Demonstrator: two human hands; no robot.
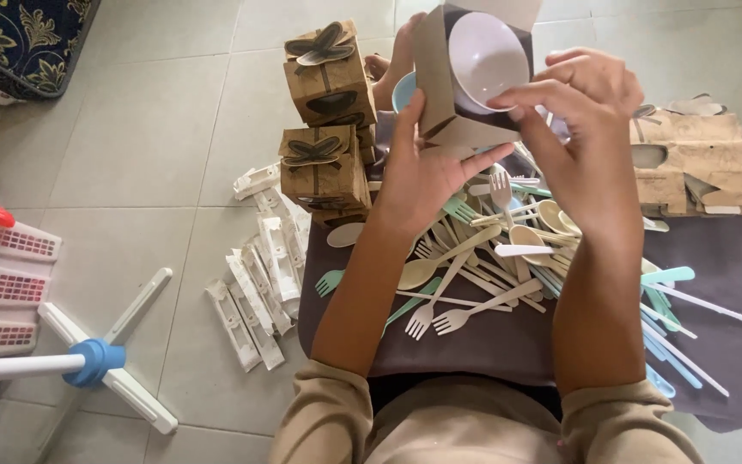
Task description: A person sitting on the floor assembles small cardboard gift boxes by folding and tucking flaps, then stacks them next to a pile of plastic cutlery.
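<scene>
My left hand (422, 167) grips the side of an open brown cardboard box (436, 77) held up in front of me. My right hand (581, 129) holds a white plastic bowl (484, 58) by its rim, half inside the box's open top. Below both hands lies a heap of plastic forks and spoons (483, 258) in cream, white and pale green on a dark grey cloth (732, 283). A pale blue bowl (401, 90) shows just behind the box.
Closed brown gift boxes (328, 86) with butterfly cut-outs are stacked at the left. Flat unfolded boxes (689, 163) lie at the right. White plastic pieces (255, 292) cover the tiled floor; a white stand with a blue hub (96, 361) and a red basket (2, 283) sit far left.
</scene>
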